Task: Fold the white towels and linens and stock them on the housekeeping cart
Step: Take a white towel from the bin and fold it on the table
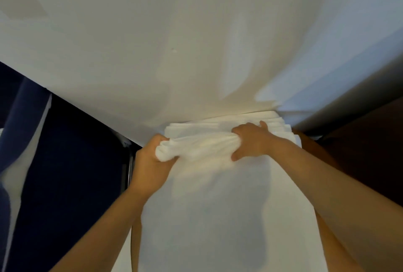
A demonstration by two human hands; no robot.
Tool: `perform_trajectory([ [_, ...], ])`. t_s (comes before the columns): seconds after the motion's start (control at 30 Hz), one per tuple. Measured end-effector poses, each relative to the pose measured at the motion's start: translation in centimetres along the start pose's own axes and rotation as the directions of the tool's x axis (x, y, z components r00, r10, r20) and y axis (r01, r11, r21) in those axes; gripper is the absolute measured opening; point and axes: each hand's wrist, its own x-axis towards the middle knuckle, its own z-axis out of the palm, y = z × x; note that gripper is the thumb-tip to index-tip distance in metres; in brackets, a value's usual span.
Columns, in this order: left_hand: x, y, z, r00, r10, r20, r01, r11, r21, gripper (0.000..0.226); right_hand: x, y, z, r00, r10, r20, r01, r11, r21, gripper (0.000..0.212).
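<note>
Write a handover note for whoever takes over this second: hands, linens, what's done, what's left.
Hands: the left hand grips the bunched end of the white linen; the right hand grips the same gathered edge further right.
The rest of it hangs down between the arms.
Behind the hands lies a stack of folded linens.
Done: that stack.
Left: fold the held piece, then probably add it to the stack.
The cart itself cannot be made out.

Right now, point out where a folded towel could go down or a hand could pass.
Free: the smooth white sheet beyond the folded stack, between the navy fabric and the brown panel. Crowded: the stack's near edge, where left grip and right grip hold bunched linen.
</note>
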Motion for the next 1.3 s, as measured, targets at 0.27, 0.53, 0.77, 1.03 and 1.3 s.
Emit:
perform_trajectory([
  [0.27,1.0,0.2,0.6,0.987,-0.16,0.001,0.159,0.979,-0.125,0.009,-2.7,4.5,-1.1,0.994,0.111,0.023,-0.111,0.994,-0.024,0.034],
  [0.53,2.7,5.0,-4.9,0.94,-0.071,0.334,0.204,0.901,-0.382,0.038,-8.6,2.9,-7.7,0.994,0.107,0.014,-0.106,0.937,0.333,0.04],
  [0.77,7.5,0.9,-1.4,0.924,-0.328,0.197,0.37,0.897,-0.243,0.031,-3.4,3.5,-7.0,0.984,0.115,-0.136,-0.124,0.99,-0.063,0.045],
  [1.03,5.6,-4.3,3.2,0.84,-0.541,0.045,0.539,0.821,-0.188,0.078,-0.3,4.1,2.6,0.923,0.113,-0.369,-0.177,0.974,-0.144,0.065],
  [1.3,0.3,-2.3,5.3,0.985,-0.174,-0.008,0.154,0.852,0.501,0.091,-1.4,2.8,8.0,0.915,0.053,-0.399,-0.039,0.998,0.044,0.087],
])
